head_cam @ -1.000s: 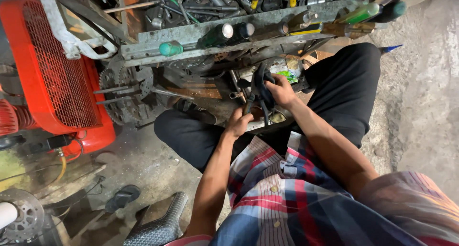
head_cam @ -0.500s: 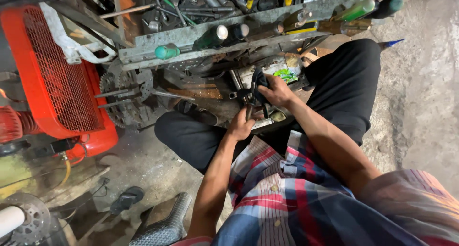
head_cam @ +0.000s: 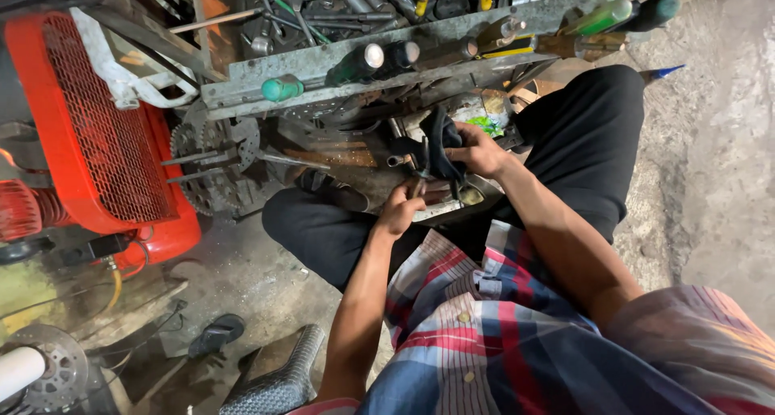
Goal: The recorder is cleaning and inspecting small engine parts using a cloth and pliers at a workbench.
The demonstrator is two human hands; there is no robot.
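I sit low in black trousers and a plaid shirt, both arms reaching forward between my knees. My left hand (head_cam: 401, 211) is closed around a small metal part (head_cam: 419, 181) just above a greasy tray. My right hand (head_cam: 478, 151) grips a dark rag (head_cam: 441, 144) that wraps the upper end of the same part. The two hands are close together, almost touching. What lies under the rag is hidden.
A metal tool rack (head_cam: 420, 39) with several screwdrivers and pliers stands right in front. A red mesh-guarded machine (head_cam: 97, 132) is at the left, a toothed sprocket (head_cam: 202, 169) beside it. A sandal (head_cam: 214, 334) and a brake disc (head_cam: 44, 375) lie on the dirty floor at lower left.
Both hands stay on the part and rag; my right hand has shifted slightly while working the rag. The view has tilted a little.
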